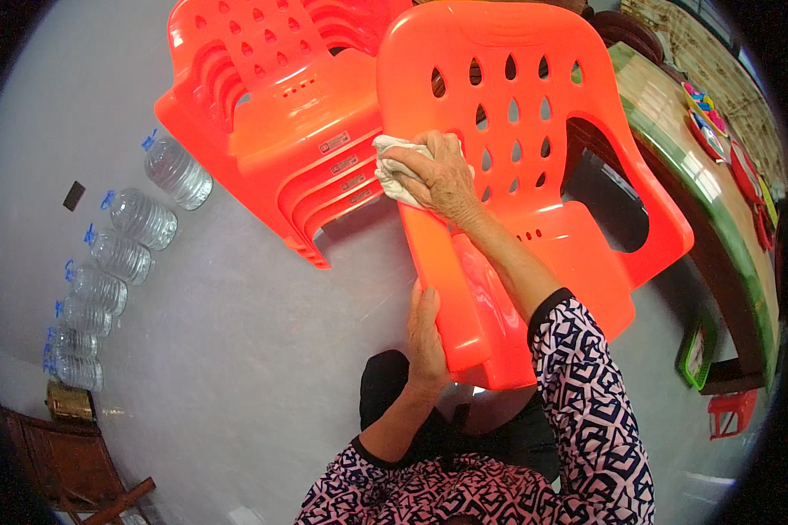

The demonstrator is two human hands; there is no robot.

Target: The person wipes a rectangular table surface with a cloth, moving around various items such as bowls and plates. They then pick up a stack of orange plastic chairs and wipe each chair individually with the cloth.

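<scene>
An orange plastic armchair [508,70] with teardrop holes in its backrest stands tilted right in front of me. My right hand [446,179] is closed on a crumpled white cloth [392,171] and presses it against the chair where the backrest meets the left armrest [433,262]. Lower down, my left hand [425,337] grips the front part of that armrest from its outer side, the thumb lying along the edge. Behind and to the left, close by, is a stack of matching orange chairs [280,122].
Several large clear water bottles [140,219] with blue handles line the grey floor [236,350] on the left. A wooden chair [66,455] is at the lower left. On the right are a long table with a green edge [705,188], a green basket [696,354] and a red stool [732,413].
</scene>
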